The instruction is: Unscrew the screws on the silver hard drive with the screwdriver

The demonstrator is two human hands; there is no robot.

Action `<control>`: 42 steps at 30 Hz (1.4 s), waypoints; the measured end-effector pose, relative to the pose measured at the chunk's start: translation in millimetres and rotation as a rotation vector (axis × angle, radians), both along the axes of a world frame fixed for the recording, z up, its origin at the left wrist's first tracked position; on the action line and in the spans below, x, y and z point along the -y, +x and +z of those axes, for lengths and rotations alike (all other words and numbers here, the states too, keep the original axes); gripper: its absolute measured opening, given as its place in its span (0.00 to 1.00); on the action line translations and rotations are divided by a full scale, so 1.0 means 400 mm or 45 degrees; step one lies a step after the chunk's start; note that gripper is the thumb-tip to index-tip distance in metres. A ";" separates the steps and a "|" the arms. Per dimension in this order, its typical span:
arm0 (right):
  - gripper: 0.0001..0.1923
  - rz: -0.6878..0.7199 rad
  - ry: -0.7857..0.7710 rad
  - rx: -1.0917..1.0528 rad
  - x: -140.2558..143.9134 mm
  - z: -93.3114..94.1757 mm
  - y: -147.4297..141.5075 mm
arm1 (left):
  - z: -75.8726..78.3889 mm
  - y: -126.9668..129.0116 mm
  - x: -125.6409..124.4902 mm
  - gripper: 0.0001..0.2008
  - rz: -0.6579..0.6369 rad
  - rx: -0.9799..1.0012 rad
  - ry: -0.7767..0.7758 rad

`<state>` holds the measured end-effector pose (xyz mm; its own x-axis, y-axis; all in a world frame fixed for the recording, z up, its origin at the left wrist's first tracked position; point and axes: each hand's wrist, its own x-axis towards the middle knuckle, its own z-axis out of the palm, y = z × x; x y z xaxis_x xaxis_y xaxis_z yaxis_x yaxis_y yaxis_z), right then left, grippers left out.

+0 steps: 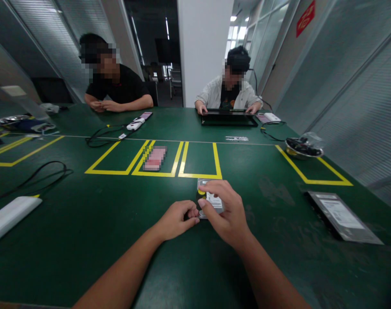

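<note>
Holding a hard drive (pixel 210 198) flat on the green table (pixel 86 223), just below the yellow taped boxes (pixel 200 161). Right hand (pixel 225 210) lies over the drive, fingers spread and curled down across its top and near edge, gripping it. Left hand (pixel 176 219) sits at the drive's left edge, fingers curled nearly closed, tips pinched at a small yellow-topped part (pixel 201 193); can't tell what that part is. Grey anti-static bag (pixel 343 216) lies well to the right. White bar (pixel 10 216) far left. Two other people sit across the table.
</note>
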<state>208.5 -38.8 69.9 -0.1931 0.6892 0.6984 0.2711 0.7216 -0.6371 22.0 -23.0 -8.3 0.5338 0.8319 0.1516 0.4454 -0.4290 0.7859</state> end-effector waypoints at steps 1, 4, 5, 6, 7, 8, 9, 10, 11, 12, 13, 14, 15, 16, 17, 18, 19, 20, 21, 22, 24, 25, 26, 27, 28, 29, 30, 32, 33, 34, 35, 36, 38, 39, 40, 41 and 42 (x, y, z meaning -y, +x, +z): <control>0.14 0.006 -0.002 -0.004 0.000 0.001 0.001 | 0.001 0.000 0.000 0.03 -0.003 0.005 -0.002; 0.15 0.023 -0.001 -0.016 -0.001 0.003 0.003 | 0.003 0.001 0.000 0.03 -0.004 0.000 -0.010; 0.14 0.021 0.003 -0.017 -0.001 0.003 0.004 | 0.004 0.001 0.000 0.03 -0.003 -0.006 -0.011; 0.13 0.014 0.005 -0.017 -0.002 0.002 0.004 | 0.004 0.001 0.000 0.03 -0.002 -0.010 -0.010; 0.12 0.004 0.003 -0.017 -0.002 0.002 0.005 | 0.005 0.001 0.000 0.04 0.001 -0.011 -0.010; 0.11 -0.006 -0.002 -0.016 -0.002 0.002 0.005 | 0.005 0.001 0.001 0.04 0.004 -0.009 -0.010; 0.10 -0.017 -0.010 -0.018 -0.001 0.002 0.004 | 0.006 0.001 0.001 0.04 0.005 -0.006 -0.013; 0.10 -0.023 -0.018 -0.020 -0.001 0.002 0.004 | 0.006 0.001 0.001 0.04 0.004 -0.003 -0.016; 0.10 -0.020 -0.023 -0.022 0.000 0.003 0.003 | 0.007 0.001 0.001 0.04 0.004 -0.003 -0.017; 0.11 -0.008 -0.024 -0.024 0.000 0.005 0.003 | 0.008 0.001 0.001 0.04 0.001 -0.005 -0.014; 0.13 0.014 -0.020 -0.021 0.000 0.006 0.002 | 0.008 0.001 0.001 0.03 -0.004 -0.009 -0.010; 0.14 0.037 -0.013 -0.020 0.000 0.008 0.002 | 0.008 0.001 0.000 0.03 -0.008 -0.015 -0.005; 0.15 0.057 -0.004 -0.020 0.000 0.009 0.002 | 0.008 0.001 0.000 0.03 -0.010 -0.020 0.001; 0.16 0.072 0.004 -0.019 0.000 0.009 0.002 | 0.008 0.001 0.000 0.03 -0.010 -0.025 0.008; 0.16 0.078 0.010 -0.017 0.001 0.009 0.002 | 0.007 0.001 0.000 0.04 -0.008 -0.029 0.012; 0.15 0.077 0.012 -0.015 0.001 0.009 0.003 | 0.006 0.002 0.000 0.04 -0.005 -0.033 0.015; 0.14 0.068 0.008 -0.013 0.001 0.007 0.003 | 0.005 0.002 0.000 0.04 0.000 -0.037 0.017; 0.13 0.056 -0.003 -0.011 0.002 0.006 0.004 | 0.005 0.002 0.001 0.05 0.005 -0.039 0.020; 0.12 0.041 -0.014 -0.010 0.002 0.005 0.005 | 0.004 0.002 0.001 0.05 0.010 -0.040 0.020; 0.12 0.026 -0.023 -0.012 0.003 0.004 0.005 | 0.004 0.002 0.002 0.05 0.012 -0.039 0.021; 0.12 0.019 -0.028 -0.020 0.003 0.004 0.004 | 0.005 0.002 0.002 0.04 0.007 -0.035 0.026; 0.13 0.029 -0.022 -0.024 0.003 0.004 0.004 | 0.005 0.002 0.002 0.04 0.002 -0.034 0.025; 0.14 0.042 -0.014 -0.030 0.003 0.005 0.003 | 0.006 0.002 0.002 0.04 -0.002 -0.034 0.023; 0.14 0.055 -0.008 -0.033 0.003 0.006 0.003 | 0.006 0.002 0.002 0.04 -0.003 -0.034 0.019; 0.14 0.064 -0.006 -0.033 0.002 0.007 0.002 | 0.007 0.002 0.002 0.04 -0.003 -0.035 0.015; 0.14 0.064 -0.004 -0.033 0.002 0.008 0.002 | 0.007 0.002 0.002 0.04 -0.003 -0.034 0.010; 0.13 0.061 -0.002 -0.034 0.002 0.009 0.002 | 0.007 0.001 0.002 0.04 -0.004 -0.031 0.006; 0.11 0.056 -0.008 -0.034 0.002 0.009 0.003 | 0.005 0.000 0.002 0.04 -0.007 -0.024 0.005; 0.11 0.055 -0.013 -0.035 0.003 0.009 0.004 | 0.004 -0.001 0.002 0.04 -0.008 -0.023 0.005; 0.10 0.054 -0.018 -0.037 0.003 0.009 0.005 | 0.003 -0.001 0.003 0.04 -0.007 -0.026 0.006; 0.10 0.056 -0.024 -0.035 0.003 0.008 0.005 | 0.002 -0.001 0.003 0.04 -0.006 -0.033 0.009; 0.10 0.060 -0.027 -0.032 0.004 0.008 0.005 | 0.001 -0.001 0.003 0.04 -0.006 -0.043 0.011; 0.12 0.071 -0.023 -0.027 0.004 0.008 0.005 | 0.000 -0.001 0.002 0.04 -0.011 -0.061 0.014; 0.13 0.077 -0.020 -0.025 0.005 0.008 0.005 | 0.000 -0.001 0.002 0.04 -0.012 -0.068 0.018; 0.13 0.081 -0.017 -0.026 0.005 0.008 0.005 | 0.000 -0.001 0.002 0.04 -0.012 -0.072 0.023; 0.14 0.083 -0.019 -0.026 0.005 0.008 0.005 | 0.000 -0.001 0.002 0.04 -0.012 -0.073 0.028; 0.14 0.084 -0.021 -0.028 0.005 0.008 0.005 | 0.001 -0.001 0.001 0.05 -0.013 -0.072 0.033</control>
<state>210.5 -40.9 72.9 -0.2234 0.6871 0.6914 0.2090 0.7266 -0.6545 21.7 -23.5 -8.0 0.5505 0.8226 0.1424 0.4840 -0.4535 0.7483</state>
